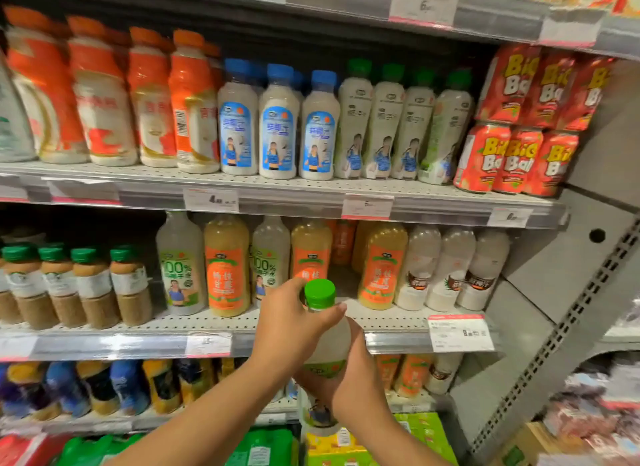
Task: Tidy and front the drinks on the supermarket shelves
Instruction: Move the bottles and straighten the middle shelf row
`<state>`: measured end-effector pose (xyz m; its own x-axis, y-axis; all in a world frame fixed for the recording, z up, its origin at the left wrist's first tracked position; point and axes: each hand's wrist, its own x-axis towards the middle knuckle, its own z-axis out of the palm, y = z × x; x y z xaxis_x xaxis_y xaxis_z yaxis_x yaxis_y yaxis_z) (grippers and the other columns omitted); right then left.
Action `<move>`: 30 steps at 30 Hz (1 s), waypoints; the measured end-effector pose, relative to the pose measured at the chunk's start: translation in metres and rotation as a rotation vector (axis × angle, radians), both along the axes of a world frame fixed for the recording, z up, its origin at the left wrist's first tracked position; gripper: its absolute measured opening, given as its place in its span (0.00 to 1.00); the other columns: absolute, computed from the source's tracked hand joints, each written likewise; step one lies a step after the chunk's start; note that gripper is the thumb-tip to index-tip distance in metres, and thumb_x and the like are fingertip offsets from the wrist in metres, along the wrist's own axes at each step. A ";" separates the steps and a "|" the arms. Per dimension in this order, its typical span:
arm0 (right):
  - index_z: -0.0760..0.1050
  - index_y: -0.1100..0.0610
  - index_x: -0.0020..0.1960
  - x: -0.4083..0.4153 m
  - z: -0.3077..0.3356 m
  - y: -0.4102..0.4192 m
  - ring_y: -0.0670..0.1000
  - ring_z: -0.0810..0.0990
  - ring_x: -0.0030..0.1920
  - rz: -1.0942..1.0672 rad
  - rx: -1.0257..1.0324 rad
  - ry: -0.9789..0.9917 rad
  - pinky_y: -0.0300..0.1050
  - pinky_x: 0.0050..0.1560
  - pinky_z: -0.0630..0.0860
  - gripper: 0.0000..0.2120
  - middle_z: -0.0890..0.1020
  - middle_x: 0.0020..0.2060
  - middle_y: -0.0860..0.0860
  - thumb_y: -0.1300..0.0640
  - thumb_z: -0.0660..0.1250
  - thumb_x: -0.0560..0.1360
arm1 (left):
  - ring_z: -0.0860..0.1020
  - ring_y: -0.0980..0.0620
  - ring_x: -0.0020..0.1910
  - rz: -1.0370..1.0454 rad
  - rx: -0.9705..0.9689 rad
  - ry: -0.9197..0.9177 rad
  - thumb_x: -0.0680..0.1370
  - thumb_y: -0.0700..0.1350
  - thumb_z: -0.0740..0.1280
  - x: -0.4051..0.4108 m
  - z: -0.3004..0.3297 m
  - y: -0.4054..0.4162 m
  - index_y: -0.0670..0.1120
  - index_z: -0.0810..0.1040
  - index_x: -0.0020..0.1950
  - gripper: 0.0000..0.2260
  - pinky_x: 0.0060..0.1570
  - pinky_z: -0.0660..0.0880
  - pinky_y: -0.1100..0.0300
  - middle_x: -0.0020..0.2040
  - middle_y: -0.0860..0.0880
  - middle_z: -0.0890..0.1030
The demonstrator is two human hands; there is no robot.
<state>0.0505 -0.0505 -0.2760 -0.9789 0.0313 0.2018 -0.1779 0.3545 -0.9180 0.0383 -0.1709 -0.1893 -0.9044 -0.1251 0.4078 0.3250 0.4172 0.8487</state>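
A large pale drink bottle with a green cap (pixel 320 294) is held upright in front of the middle shelf (pixel 388 321). My left hand (pixel 289 327) grips its neck just under the cap. My right hand (pixel 353 379) wraps around its body lower down, covering part of the green label. Behind the bottle, the shelf row has a gap (pixel 341 278) between two orange-labelled juice bottles (pixel 227 268) (pixel 381 268). Two clear bottles with green "100%" labels (pixel 180 268) (pixel 268 264) stand among them.
White coconut drink bottles (pixel 450 271) fill the right end of the middle shelf, brown green-capped bottles (pixel 76 289) the left. The upper shelf holds orange, blue-capped and green-capped bottles and red cans (pixel 516 160). A grey metal upright (pixel 568 292) bounds the right side.
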 end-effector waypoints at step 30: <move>0.62 0.53 0.71 -0.134 0.093 -0.148 0.50 0.75 0.58 0.178 0.231 -0.084 0.44 0.49 0.75 0.32 0.71 0.63 0.52 0.45 0.72 0.73 | 0.78 0.66 0.45 0.200 -0.068 -0.015 0.69 0.53 0.76 -0.008 -0.018 -0.210 0.57 0.80 0.47 0.09 0.40 0.72 0.67 0.42 0.61 0.82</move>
<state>-0.0834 -0.1984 -0.1828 -0.9786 -0.1792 0.1015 -0.1825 0.5260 -0.8307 0.0299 -0.3812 -0.2069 -0.8706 -0.2749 0.4080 0.2176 0.5288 0.8204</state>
